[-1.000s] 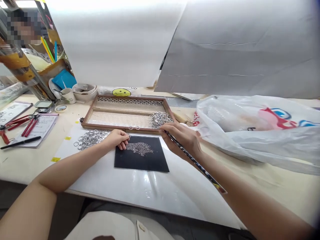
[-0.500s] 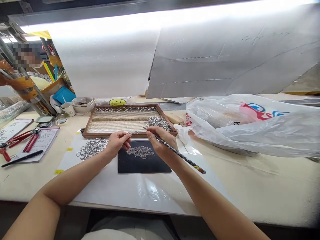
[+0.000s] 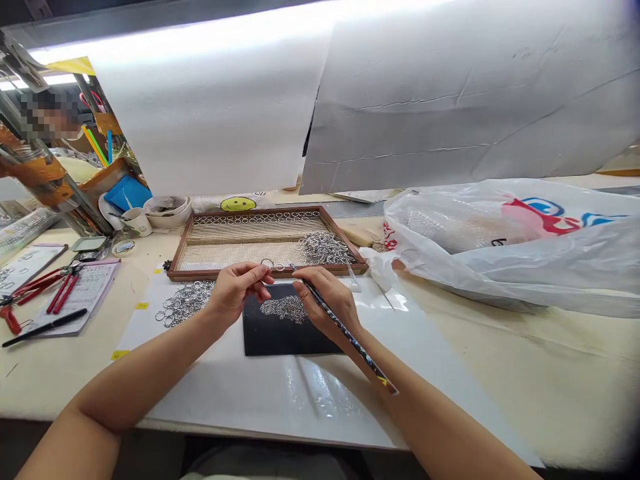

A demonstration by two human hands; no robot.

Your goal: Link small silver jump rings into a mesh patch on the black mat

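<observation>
My left hand pinches a silver metal ring between thumb and fingertips. In my right hand is a slim, dark patterned pencil-like stick, its tip close to the ring and its tail slanting down to the right. Below both hands lies a black mat bearing a heap of tiny shiny pieces. Beside my left wrist spreads a pile of silver rings. Behind the hands, a wooden-framed mesh tray carries rows of rings along its far side and a ring heap at its right.
At left are red-handled pliers, a black pen and a notebook. Cups and bowls stand behind. A bulky white plastic bag fills the right. Grey panels hang low over the table's back.
The view has shifted slightly. My hands have come closer together, with the stick's tip nearer the ring. The stick's tail points more steeply down.
</observation>
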